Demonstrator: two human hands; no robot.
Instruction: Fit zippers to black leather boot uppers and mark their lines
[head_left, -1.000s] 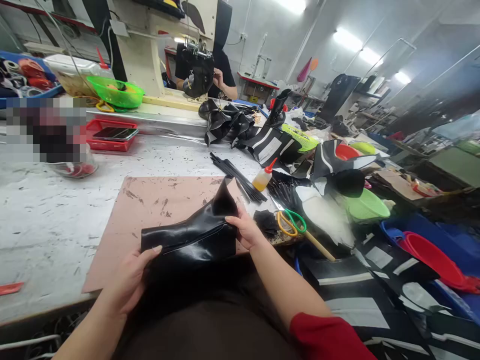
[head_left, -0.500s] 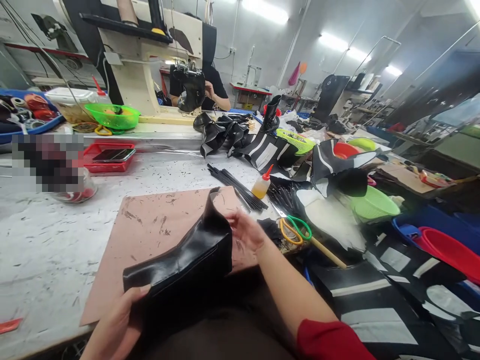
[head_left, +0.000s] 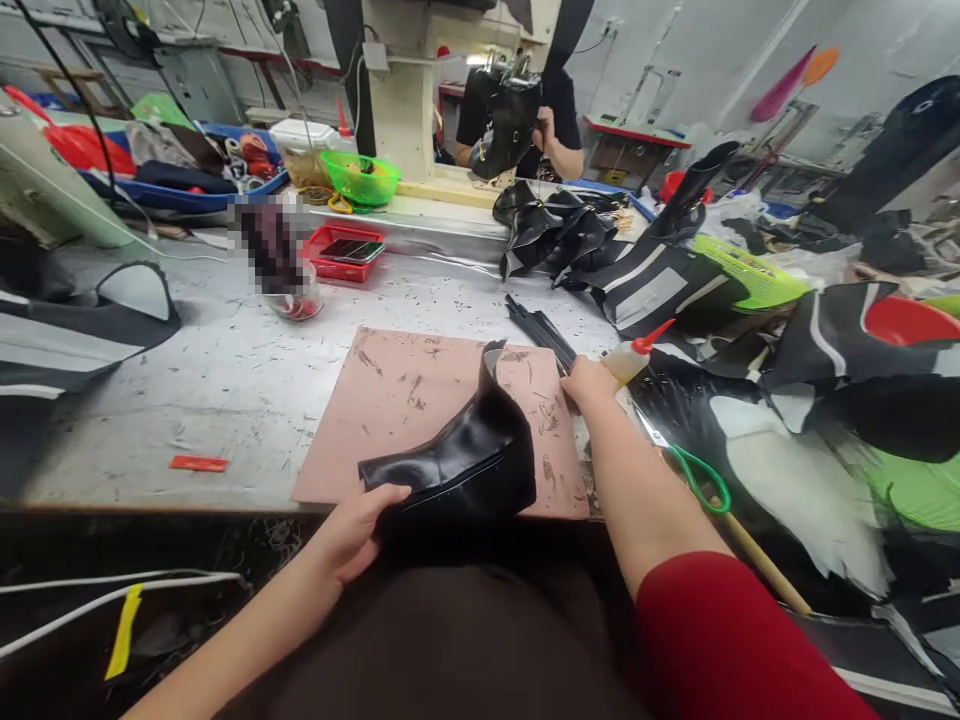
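Observation:
A black leather boot upper (head_left: 450, 455) lies on its side at the near edge of a pinkish board (head_left: 390, 390). My left hand (head_left: 364, 525) grips its narrow end, thumb on top. My right hand (head_left: 590, 383) reaches past the board's right edge to a bundle of thin black strips (head_left: 541, 328). Touching or just beside that hand is a glue bottle (head_left: 626, 360) with a red nozzle; the fingers are mostly hidden, so I cannot tell what they hold. Green-handled scissors (head_left: 701, 480) lie to the right of my forearm.
Black boot pieces (head_left: 555, 225) are piled before a sewing machine, where a person in dark clothes sits. A red tray (head_left: 319, 262) holds a phone. Cut black panels (head_left: 75, 335) lie at left, near a red strip (head_left: 199, 463). A wooden handle (head_left: 765, 560) sticks out at right.
My right hand has left the boot upper's wide end and moved forward and right to the strips and bottle. My left hand keeps its grip. The view has turned left.

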